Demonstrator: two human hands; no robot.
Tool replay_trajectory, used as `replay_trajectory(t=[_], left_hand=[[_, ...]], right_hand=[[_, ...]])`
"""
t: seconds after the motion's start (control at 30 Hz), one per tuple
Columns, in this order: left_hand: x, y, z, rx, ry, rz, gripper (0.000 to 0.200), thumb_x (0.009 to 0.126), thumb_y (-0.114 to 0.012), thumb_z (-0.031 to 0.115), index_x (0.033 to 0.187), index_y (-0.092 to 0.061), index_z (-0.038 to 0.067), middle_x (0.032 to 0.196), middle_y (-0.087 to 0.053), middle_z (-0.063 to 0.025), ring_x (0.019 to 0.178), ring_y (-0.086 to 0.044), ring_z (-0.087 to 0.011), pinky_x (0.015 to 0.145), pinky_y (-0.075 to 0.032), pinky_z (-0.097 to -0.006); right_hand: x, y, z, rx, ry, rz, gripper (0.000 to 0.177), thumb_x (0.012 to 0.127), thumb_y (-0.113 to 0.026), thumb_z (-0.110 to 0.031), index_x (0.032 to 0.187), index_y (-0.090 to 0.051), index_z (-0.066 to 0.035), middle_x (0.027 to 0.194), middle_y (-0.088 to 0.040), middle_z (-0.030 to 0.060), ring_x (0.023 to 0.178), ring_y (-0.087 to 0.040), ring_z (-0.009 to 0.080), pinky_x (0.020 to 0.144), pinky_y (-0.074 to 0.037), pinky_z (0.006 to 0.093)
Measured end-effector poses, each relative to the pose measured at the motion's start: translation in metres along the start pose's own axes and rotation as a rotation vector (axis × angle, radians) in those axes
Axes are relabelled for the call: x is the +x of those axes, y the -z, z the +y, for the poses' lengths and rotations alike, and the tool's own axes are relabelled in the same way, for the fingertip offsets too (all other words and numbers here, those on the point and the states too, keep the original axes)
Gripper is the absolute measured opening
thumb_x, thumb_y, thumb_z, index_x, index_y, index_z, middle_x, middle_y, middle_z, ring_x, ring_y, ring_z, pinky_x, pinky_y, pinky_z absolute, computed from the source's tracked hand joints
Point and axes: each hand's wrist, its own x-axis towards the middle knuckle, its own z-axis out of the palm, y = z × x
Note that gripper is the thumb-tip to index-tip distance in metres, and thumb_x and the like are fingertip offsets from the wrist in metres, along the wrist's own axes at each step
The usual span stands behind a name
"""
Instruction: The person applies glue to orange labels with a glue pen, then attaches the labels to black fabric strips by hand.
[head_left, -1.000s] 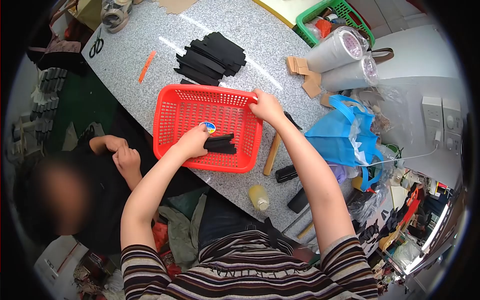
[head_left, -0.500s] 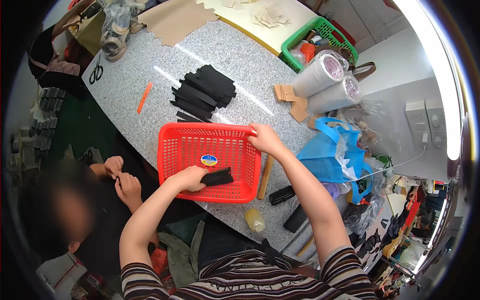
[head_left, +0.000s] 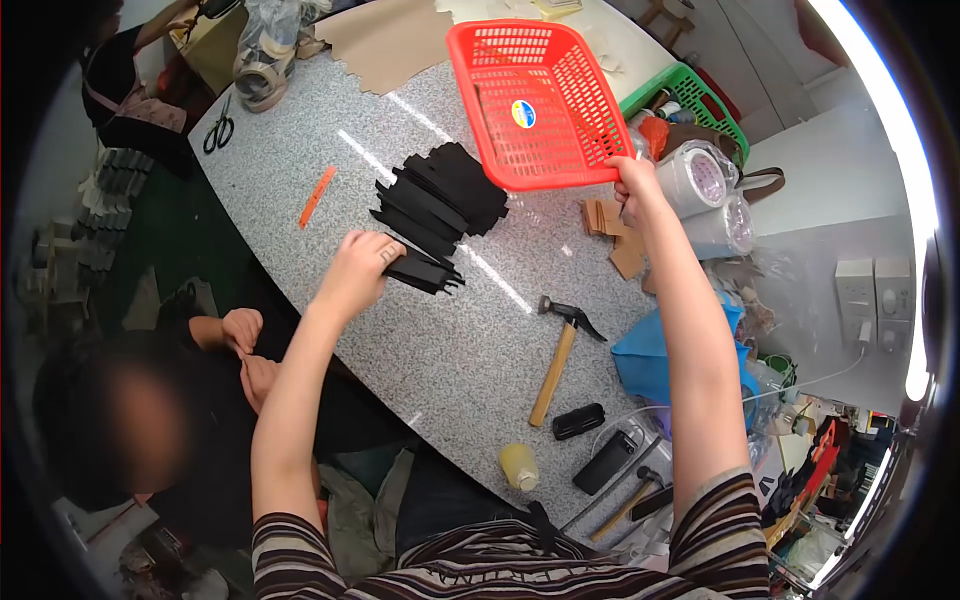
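My left hand [head_left: 358, 268] is closed on a small bundle of black strips [head_left: 425, 272], held at the near edge of a larger pile of black strips [head_left: 440, 198] on the speckled table [head_left: 430, 350]. In my right hand [head_left: 638, 184] is the near right corner of a red plastic basket [head_left: 548, 172], lifted and tilted above the far part of the table. A round sticker [head_left: 523, 114] shows on its bottom, and I see nothing lying inside.
A hammer [head_left: 556, 365], a black case [head_left: 578, 421], a yellowish jar [head_left: 519, 466] and a blue bag [head_left: 640, 352] lie on the right. Left are an orange strip [head_left: 317, 198] and scissors [head_left: 219, 132]. Wrapped rolls [head_left: 690, 180] stand far right. A seated person's hands [head_left: 250, 350] are near the left edge.
My right hand has lifted the red basket up and away to the far side, uncovering the hammer. My left hand has carried the black strips out of the basket to the pile.
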Motion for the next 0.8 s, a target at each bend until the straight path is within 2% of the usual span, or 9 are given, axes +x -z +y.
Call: replay_trajectory(t=[0.07, 0.1, 0.2, 0.23, 0.37, 0.53, 0.6, 0.67, 0.8], left_hand=[[-0.012, -0.045, -0.025, 0.054, -0.054, 0.079, 0.037, 0.070, -0.066, -0.010, 0.103, -0.069, 0.006, 0.107, -0.067, -0.0065, 0.112, -0.062, -0.0295, 0.109, -0.042, -0.0466], [-0.025, -0.063, -0.036, 0.141, 0.020, -0.083, 0.050, 0.079, -0.072, 0.005, 0.128, -0.066, 0.012, 0.137, -0.060, -0.0109, 0.135, -0.051, -0.0342, 0.120, -0.029, -0.0561], [-0.046, -0.073, -0.021, 0.088, 0.140, -0.196, 0.079, 0.085, -0.076, 0.032, 0.156, -0.044, 0.024, 0.165, -0.032, -0.0149, 0.154, -0.026, -0.0383, 0.125, -0.011, -0.0639], [-0.046, -0.073, -0.027, 0.158, 0.134, -0.337, 0.103, 0.082, -0.076, 0.056, 0.166, -0.022, 0.033, 0.174, -0.009, -0.0149, 0.159, -0.009, -0.0400, 0.125, 0.000, -0.0674], [-0.040, -0.048, -0.028, 0.079, 0.111, -0.408, 0.103, 0.076, -0.080, 0.051, 0.163, -0.031, 0.027, 0.172, -0.015, -0.0171, 0.159, -0.011, -0.0396, 0.125, 0.000, -0.0657], [-0.017, -0.059, -0.148, 0.034, 0.372, 0.113, 0.091, 0.078, -0.080, 0.044, 0.157, -0.042, 0.018, 0.161, -0.037, -0.0222, 0.151, -0.030, -0.0409, 0.125, -0.016, -0.0578], [-0.004, -0.083, -0.215, -0.155, 0.754, 0.353, 0.076, 0.083, -0.079, 0.041, 0.148, -0.054, 0.012, 0.146, -0.053, -0.0203, 0.139, -0.045, -0.0399, 0.118, -0.032, -0.0543], [0.007, -0.098, -0.238, 0.036, 0.903, 0.308, 0.060, 0.086, -0.078, 0.041, 0.138, -0.062, 0.014, 0.136, -0.058, -0.0180, 0.131, -0.051, -0.0382, 0.112, -0.039, -0.0522], [0.014, -0.105, -0.227, 0.035, 1.057, 0.246, 0.040, 0.087, -0.079, 0.041, 0.120, -0.073, 0.018, 0.128, -0.062, -0.0138, 0.124, -0.056, -0.0361, 0.105, -0.045, -0.0501]], right_hand=[[0.027, -0.013, 0.012, 0.095, -0.061, 0.008, 0.010, 0.090, -0.065, -0.015, 0.089, -0.056, -0.011, 0.059, -0.039, -0.0043, 0.042, -0.033, 0.0090, 0.041, -0.023, 0.0297], [0.042, -0.019, 0.024, 0.135, -0.086, 0.001, 0.010, 0.091, -0.065, -0.016, 0.089, -0.056, -0.012, 0.059, -0.039, -0.0046, 0.042, -0.033, 0.0091, 0.041, -0.023, 0.0295], [0.047, -0.034, 0.043, 0.201, -0.123, 0.001, 0.015, 0.094, -0.066, -0.024, 0.092, -0.055, -0.014, 0.062, -0.041, -0.0046, 0.044, -0.033, 0.0091, 0.042, -0.024, 0.0282], [0.044, -0.037, 0.046, 0.246, -0.106, -0.009, 0.017, 0.095, -0.068, -0.027, 0.093, -0.055, -0.016, 0.064, -0.043, -0.0048, 0.045, -0.032, 0.0089, 0.042, -0.024, 0.0273], [0.030, -0.035, 0.056, 0.384, -0.107, -0.149, 0.037, 0.094, -0.073, -0.044, 0.110, -0.060, -0.014, 0.083, -0.061, 0.0004, 0.046, -0.033, 0.0060, 0.042, -0.024, 0.0260], [-0.065, -0.030, 0.088, 0.231, 0.021, -0.229, 0.047, 0.094, -0.075, -0.039, 0.126, -0.060, -0.009, 0.095, -0.069, 0.0055, 0.052, -0.036, 0.0023, 0.044, -0.027, 0.0230], [-0.105, -0.037, 0.114, 0.125, -0.060, -0.389, 0.037, 0.093, -0.077, -0.035, 0.120, -0.066, -0.011, 0.095, -0.071, 0.0060, 0.050, -0.038, 0.0028, 0.044, -0.028, 0.0234], [-0.160, -0.065, 0.127, -0.152, -0.118, -0.444, 0.032, 0.094, -0.075, -0.031, 0.116, -0.069, -0.009, 0.090, -0.071, 0.0050, 0.057, -0.052, 0.0070, 0.049, -0.040, 0.0264], [-0.210, -0.126, 0.212, -0.406, 0.518, -0.544, 0.030, 0.094, -0.072, -0.026, 0.116, -0.069, -0.006, 0.091, -0.071, 0.0101, 0.082, -0.073, 0.0235, 0.069, -0.056, 0.0426]])
